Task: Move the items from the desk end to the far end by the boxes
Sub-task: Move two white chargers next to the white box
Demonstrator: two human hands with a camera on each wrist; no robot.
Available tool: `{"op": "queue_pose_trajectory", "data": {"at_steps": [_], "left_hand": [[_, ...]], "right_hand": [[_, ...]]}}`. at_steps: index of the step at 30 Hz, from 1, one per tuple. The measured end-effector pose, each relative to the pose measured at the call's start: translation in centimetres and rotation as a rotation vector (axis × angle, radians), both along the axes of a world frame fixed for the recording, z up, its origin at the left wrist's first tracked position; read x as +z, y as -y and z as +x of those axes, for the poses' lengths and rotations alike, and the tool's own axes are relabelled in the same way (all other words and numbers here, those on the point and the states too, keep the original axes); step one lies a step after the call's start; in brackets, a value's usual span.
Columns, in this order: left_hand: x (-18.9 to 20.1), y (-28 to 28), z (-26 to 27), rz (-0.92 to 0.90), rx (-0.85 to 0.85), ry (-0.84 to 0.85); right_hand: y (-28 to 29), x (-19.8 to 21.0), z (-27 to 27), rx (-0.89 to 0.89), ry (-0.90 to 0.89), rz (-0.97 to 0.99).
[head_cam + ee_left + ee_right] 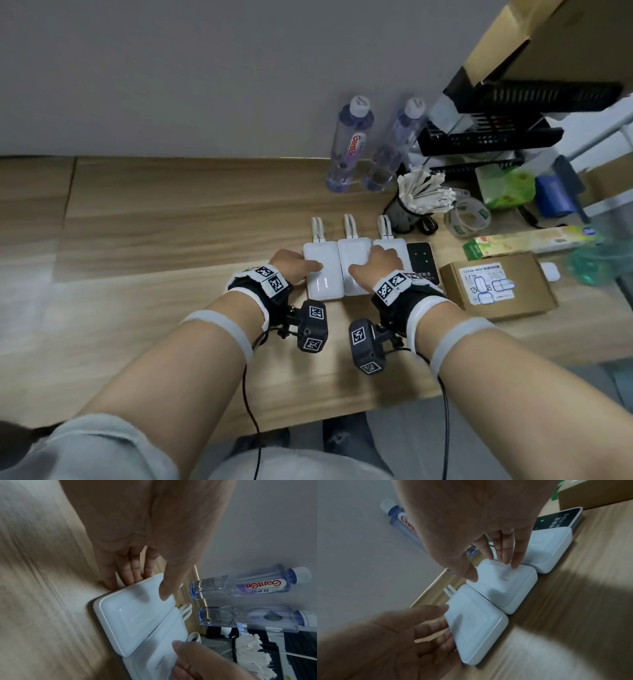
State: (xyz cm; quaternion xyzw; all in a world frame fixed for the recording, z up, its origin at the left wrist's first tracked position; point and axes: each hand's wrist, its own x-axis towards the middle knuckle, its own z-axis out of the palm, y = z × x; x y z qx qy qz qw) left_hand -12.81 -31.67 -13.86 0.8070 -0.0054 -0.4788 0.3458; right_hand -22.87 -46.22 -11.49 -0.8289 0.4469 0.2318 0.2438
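Note:
Three white power banks lie side by side on the wooden desk [171, 222], short cable loops pointing at the wall. My left hand [301, 267] holds the left power bank [325, 284]: thumb on top, fingers [123, 580] against its left side. In the left wrist view this bank [137, 622] sits tilted, its edge over the middle one [164, 649]. My right hand [373, 265] grips the middle power bank [503, 588], thumb at its left edge and fingers [508, 561] on its far right edge. The right power bank [553, 550] lies untouched beside a black device [423, 263].
Two water bottles [349, 144] [397, 147] stand against the wall. A cup of white sticks [411, 202], black stacked trays [496, 137], a tape roll [467, 214], a green carton [531, 241] and a small cardboard box [496, 287] crowd the right. A large cardboard box [565, 41] looms top right.

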Motion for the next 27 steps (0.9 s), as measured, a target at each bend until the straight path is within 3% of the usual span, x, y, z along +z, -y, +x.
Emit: {"op": "queue_pose_trajectory", "data": {"at_steps": [5, 14, 22, 27], "left_hand": [[-0.3, -0.2, -1.1, 0.062, 0.14, 0.048], [-1.2, -0.4, -2.2, 0.347, 0.053, 0.159], [0.0, -4.1, -3.6, 0.184, 0.232, 0.221], [1.9, -12.7, -4.0, -0.043, 0.597, 0.172]], "right_hand": [[0.8, -2.0, 0.2, 0.197, -0.01, 0.006], [1.4, -3.7, 2.0, 0.365, -0.099, 0.05], [-1.3, -4.3, 3.2, 0.294, 0.083, 0.267], [-7.1, -2.5, 5.4, 0.238, 0.27, 0.512]]}}
